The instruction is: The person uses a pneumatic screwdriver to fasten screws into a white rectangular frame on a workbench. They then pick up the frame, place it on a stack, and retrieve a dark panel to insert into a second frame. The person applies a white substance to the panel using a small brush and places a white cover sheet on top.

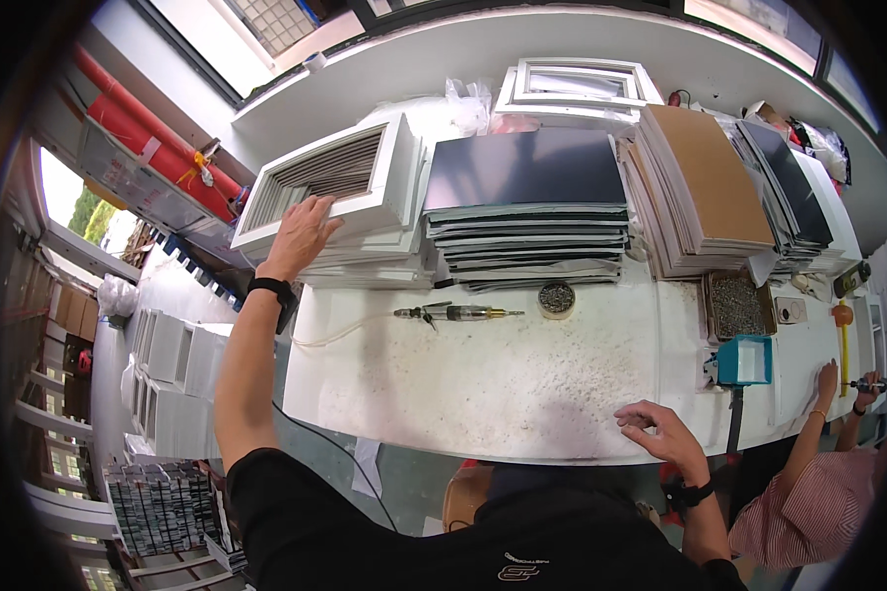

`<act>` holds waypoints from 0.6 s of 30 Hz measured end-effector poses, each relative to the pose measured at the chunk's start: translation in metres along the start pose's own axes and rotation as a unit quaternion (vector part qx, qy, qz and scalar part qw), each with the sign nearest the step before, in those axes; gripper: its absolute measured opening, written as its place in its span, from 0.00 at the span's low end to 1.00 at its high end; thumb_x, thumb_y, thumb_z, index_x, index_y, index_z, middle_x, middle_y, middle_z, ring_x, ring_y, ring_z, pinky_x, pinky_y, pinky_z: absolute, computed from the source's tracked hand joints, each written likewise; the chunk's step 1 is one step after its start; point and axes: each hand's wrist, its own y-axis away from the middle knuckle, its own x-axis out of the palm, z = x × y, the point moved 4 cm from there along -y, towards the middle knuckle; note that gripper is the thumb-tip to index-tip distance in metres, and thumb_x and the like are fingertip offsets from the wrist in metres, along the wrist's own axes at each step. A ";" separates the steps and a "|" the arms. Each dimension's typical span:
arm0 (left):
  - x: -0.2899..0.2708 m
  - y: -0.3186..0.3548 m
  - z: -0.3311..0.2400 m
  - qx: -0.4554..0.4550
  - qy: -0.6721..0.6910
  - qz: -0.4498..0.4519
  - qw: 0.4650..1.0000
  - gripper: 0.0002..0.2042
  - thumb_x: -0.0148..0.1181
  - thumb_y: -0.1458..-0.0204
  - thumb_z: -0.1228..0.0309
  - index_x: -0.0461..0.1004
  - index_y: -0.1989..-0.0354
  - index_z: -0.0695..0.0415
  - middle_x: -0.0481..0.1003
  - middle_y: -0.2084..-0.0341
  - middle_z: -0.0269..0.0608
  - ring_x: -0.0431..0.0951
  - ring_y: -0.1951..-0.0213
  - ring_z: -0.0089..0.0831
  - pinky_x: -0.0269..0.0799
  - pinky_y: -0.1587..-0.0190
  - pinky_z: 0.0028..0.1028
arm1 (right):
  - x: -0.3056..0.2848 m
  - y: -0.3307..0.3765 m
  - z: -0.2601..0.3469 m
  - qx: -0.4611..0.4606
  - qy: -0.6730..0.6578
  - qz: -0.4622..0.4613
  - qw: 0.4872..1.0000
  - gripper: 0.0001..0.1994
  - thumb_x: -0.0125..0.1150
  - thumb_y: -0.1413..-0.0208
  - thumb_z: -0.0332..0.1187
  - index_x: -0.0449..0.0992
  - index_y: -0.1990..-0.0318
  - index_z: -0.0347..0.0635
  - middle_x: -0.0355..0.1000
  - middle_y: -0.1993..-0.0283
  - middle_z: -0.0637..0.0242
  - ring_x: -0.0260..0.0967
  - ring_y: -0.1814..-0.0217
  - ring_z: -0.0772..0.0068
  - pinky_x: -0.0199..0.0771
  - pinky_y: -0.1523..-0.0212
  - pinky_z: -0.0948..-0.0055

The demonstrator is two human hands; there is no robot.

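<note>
Black T-shirt fabric fills the foreground. Left of the dark panel stack, the left hand touches the white rectangular frame; whether it grips, I cannot tell. Before the stack, a power screwdriver lies on the counter; nearer, rightward, the right hand is empty, fingers loosely bent.

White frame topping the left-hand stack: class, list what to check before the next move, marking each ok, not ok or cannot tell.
1. Left hand touching the top white frame: ok, at its near edge.
2. Left hand's grip firm: cannot tell.
3. Top frame lifted clear of the stack: not ok, it sits on it.
4. Right hand free: ok, nothing visible in it.
5. Power tool set down: ok, lying on the white table.
</note>
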 end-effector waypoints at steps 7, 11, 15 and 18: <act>-0.046 -0.010 0.010 0.055 0.004 -0.058 0.997 0.17 0.55 0.32 0.63 0.69 0.43 0.62 0.73 0.50 0.56 0.74 0.48 0.56 0.72 0.47 0.46 | 0.007 -0.033 0.013 -0.021 0.036 0.017 0.999 0.15 0.67 0.37 0.35 0.81 0.46 0.41 0.82 0.55 0.64 0.78 0.54 0.72 0.77 0.50 0.71; -0.118 0.036 -0.078 0.074 0.063 -0.103 0.990 0.18 0.51 0.30 0.61 0.69 0.37 0.56 0.75 0.56 0.53 0.79 0.59 0.56 0.74 0.56 0.46 | 0.005 -0.026 0.010 -0.006 0.046 0.017 0.999 0.16 0.66 0.37 0.35 0.80 0.44 0.40 0.81 0.54 0.64 0.78 0.52 0.72 0.76 0.46 0.72; -0.142 0.133 -0.191 0.086 0.125 -0.048 0.987 0.29 0.63 0.38 0.62 0.67 0.27 0.48 0.71 0.59 0.50 0.72 0.58 0.45 0.70 0.53 0.41 | 0.004 -0.003 -0.007 0.006 0.034 0.003 0.999 0.16 0.66 0.36 0.35 0.80 0.45 0.40 0.81 0.53 0.64 0.78 0.51 0.73 0.76 0.46 0.72; -0.122 0.195 -0.264 0.086 0.238 0.029 0.967 0.35 0.72 0.48 0.68 0.70 0.29 0.49 0.70 0.57 0.48 0.70 0.56 0.42 0.67 0.51 0.39 | 0.007 0.013 -0.012 -0.001 0.011 0.000 1.000 0.15 0.66 0.36 0.35 0.80 0.46 0.39 0.82 0.53 0.65 0.79 0.49 0.73 0.76 0.47 0.73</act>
